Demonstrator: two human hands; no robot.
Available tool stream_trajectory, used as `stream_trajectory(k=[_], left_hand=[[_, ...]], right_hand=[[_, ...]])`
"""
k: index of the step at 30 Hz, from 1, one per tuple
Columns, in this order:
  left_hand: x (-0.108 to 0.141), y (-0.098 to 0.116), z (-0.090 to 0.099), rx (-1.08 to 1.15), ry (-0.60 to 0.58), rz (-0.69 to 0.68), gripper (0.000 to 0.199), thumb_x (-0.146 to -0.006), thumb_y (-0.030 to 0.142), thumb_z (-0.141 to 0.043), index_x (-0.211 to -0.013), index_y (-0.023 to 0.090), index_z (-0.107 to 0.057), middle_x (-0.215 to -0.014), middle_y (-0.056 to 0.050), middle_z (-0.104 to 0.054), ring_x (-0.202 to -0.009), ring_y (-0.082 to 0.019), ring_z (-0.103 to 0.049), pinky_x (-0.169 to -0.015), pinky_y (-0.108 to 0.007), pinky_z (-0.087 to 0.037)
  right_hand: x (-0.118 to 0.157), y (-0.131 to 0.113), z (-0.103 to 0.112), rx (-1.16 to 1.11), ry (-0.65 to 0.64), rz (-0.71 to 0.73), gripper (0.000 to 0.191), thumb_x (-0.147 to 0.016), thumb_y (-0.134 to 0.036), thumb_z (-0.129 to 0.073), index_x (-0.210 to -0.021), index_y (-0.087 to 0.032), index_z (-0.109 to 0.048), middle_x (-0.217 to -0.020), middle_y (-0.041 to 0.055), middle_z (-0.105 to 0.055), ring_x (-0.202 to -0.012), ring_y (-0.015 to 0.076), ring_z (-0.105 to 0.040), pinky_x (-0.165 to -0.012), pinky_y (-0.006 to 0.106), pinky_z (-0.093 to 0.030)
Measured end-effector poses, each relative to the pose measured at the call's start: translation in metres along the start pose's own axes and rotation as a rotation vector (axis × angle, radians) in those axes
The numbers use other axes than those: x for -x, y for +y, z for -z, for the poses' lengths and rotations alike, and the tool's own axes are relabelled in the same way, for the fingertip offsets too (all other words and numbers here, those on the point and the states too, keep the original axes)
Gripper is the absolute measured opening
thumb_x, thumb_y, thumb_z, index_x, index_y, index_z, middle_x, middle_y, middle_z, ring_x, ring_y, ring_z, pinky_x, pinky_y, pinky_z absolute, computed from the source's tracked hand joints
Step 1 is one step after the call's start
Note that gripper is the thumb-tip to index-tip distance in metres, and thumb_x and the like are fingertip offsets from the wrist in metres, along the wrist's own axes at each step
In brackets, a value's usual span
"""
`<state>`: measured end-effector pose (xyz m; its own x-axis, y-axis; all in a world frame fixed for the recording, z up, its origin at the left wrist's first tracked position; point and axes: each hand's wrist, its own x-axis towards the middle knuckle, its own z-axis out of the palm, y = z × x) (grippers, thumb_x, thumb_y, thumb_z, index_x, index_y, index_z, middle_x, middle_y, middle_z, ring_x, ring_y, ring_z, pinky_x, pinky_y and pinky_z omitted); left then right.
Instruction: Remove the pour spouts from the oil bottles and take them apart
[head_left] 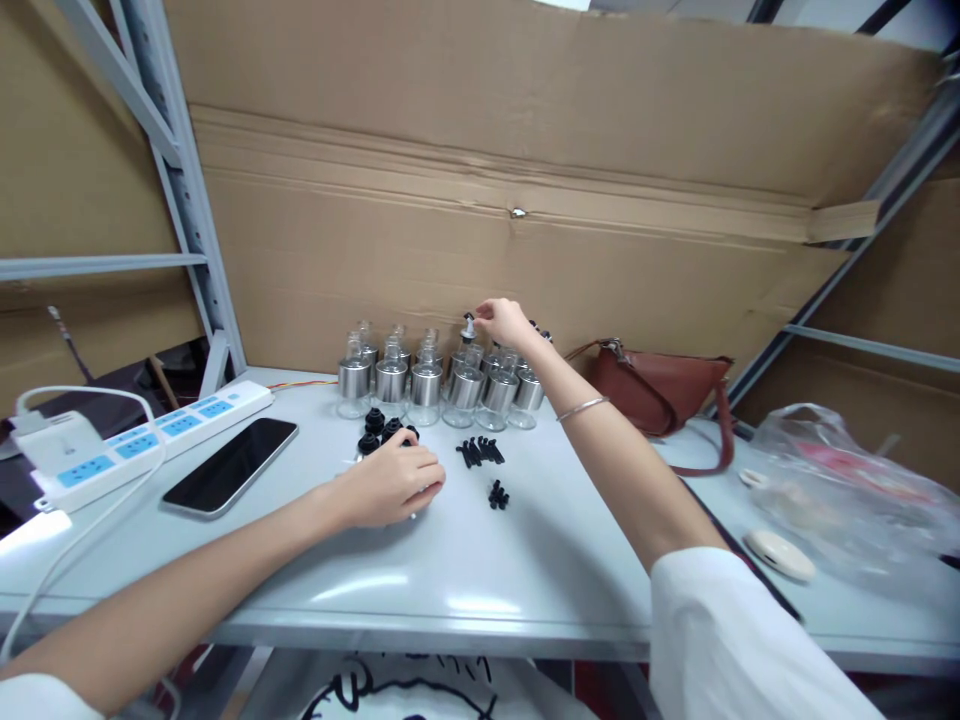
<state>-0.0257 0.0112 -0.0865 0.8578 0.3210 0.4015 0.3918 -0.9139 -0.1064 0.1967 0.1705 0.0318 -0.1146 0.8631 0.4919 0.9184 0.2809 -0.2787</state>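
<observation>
Glass bottles with silver metal bands, such as this front bottle (pixel 427 385), stand grouped at the back of the table. Over the back row, my right hand (pixel 504 322) pinches at a pourer (pixel 468 328) with a black tip and a pale body, which sits at a bottle's neck. My left hand (pixel 396 482) rests low over the table with its fingers curled, and whatever is under them is hidden. Just beyond it lies a cluster of round black stoppers (pixel 373 422). To its right are a row of slim black pieces (pixel 480 452) and several small black caps (pixel 498 495).
A black-screened phone (pixel 231 468) and a white power strip (pixel 161 435) with a plugged-in charger lie at left. A brown bag (pixel 645 385), a clear plastic bag (pixel 847 490) and a white oval case (pixel 780 554) are at right. Cardboard (pixel 450 240) walls the back.
</observation>
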Motion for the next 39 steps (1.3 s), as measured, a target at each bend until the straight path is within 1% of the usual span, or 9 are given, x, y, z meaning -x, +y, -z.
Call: stream_trajectory(k=[4, 8, 11, 16, 20, 30, 34, 39], left_hand=[[-0.001, 0.001, 0.002, -0.005, 0.013, -0.014, 0.026, -0.094, 0.016, -0.035, -0.078, 0.016, -0.055, -0.073, -0.001, -0.061, -0.065, -0.014, -0.052, -0.085, -0.032, -0.032], [-0.002, 0.002, 0.003, -0.008, 0.018, -0.024, 0.027, -0.094, 0.015, -0.034, -0.078, 0.017, -0.055, -0.072, -0.001, -0.062, -0.063, -0.013, -0.051, -0.085, -0.032, -0.033], [-0.001, 0.002, 0.003, -0.006, 0.003, -0.014, 0.027, -0.094, 0.015, -0.034, -0.078, 0.016, -0.056, -0.073, -0.001, -0.062, -0.063, -0.013, -0.051, -0.086, -0.031, -0.033], [-0.001, 0.002, 0.003, -0.011, -0.012, -0.01, 0.027, -0.094, 0.016, -0.034, -0.079, 0.016, -0.056, -0.073, -0.002, -0.062, -0.065, -0.013, -0.052, -0.088, -0.032, -0.032], [-0.001, 0.001, 0.003, -0.015, -0.012, -0.02, 0.027, -0.095, 0.016, -0.034, -0.079, 0.016, -0.056, -0.072, -0.001, -0.061, -0.065, -0.013, -0.052, -0.086, -0.032, -0.032], [0.0, -0.001, 0.003, -0.017, 0.016, -0.037, 0.028, -0.095, 0.016, -0.033, -0.079, 0.016, -0.056, -0.072, -0.001, -0.061, -0.064, -0.014, -0.052, -0.087, -0.033, -0.032], [0.0, -0.001, 0.004, -0.017, 0.029, -0.031, 0.027, -0.094, 0.016, -0.035, -0.078, 0.017, -0.056, -0.071, -0.001, -0.061, -0.064, -0.014, -0.052, -0.086, -0.033, -0.032], [-0.001, -0.001, 0.005, -0.03, 0.026, -0.031, 0.026, -0.094, 0.015, -0.035, -0.079, 0.016, -0.056, -0.072, -0.001, -0.061, -0.065, -0.014, -0.053, -0.087, -0.032, -0.032]], right_hand=[[-0.004, -0.002, -0.008, 0.04, -0.017, -0.019, 0.025, -0.081, -0.014, -0.06, -0.104, -0.01, -0.068, -0.107, 0.0143, -0.069, -0.102, 0.0226, -0.063, -0.091, 0.03, -0.046], [-0.007, 0.001, -0.013, 0.065, -0.007, -0.025, 0.029, -0.082, -0.013, -0.057, -0.109, -0.012, -0.066, -0.111, 0.0142, -0.067, -0.106, 0.0235, -0.061, -0.093, 0.031, -0.044], [-0.011, 0.003, -0.018, 0.071, -0.009, -0.027, 0.029, -0.083, -0.016, -0.057, -0.111, -0.013, -0.065, -0.113, 0.0146, -0.066, -0.108, 0.024, -0.06, -0.093, 0.031, -0.043], [-0.015, 0.003, -0.029, 0.061, -0.008, -0.029, 0.025, -0.086, -0.021, -0.056, -0.107, -0.014, -0.067, -0.113, 0.0137, -0.067, -0.106, 0.0237, -0.061, -0.091, 0.03, -0.044], [-0.015, 0.003, -0.034, 0.047, 0.02, -0.068, 0.024, -0.088, -0.02, -0.052, -0.106, -0.014, -0.067, -0.112, 0.0138, -0.067, -0.106, 0.0227, -0.061, -0.089, 0.028, -0.044], [-0.014, 0.005, -0.037, -0.034, 0.08, -0.119, 0.024, -0.088, -0.017, -0.048, -0.105, -0.015, -0.065, -0.11, 0.013, -0.067, -0.103, 0.0226, -0.061, -0.087, 0.028, -0.044], [-0.012, 0.004, -0.038, -0.073, 0.126, -0.123, 0.026, -0.088, -0.017, -0.045, -0.106, -0.015, -0.063, -0.109, 0.0134, -0.067, -0.101, 0.0226, -0.061, -0.086, 0.029, -0.044], [-0.013, 0.002, -0.027, -0.108, 0.199, -0.1, 0.03, -0.088, -0.018, -0.04, -0.11, -0.015, -0.06, -0.11, 0.0135, -0.066, -0.101, 0.0224, -0.06, -0.087, 0.03, -0.043]])
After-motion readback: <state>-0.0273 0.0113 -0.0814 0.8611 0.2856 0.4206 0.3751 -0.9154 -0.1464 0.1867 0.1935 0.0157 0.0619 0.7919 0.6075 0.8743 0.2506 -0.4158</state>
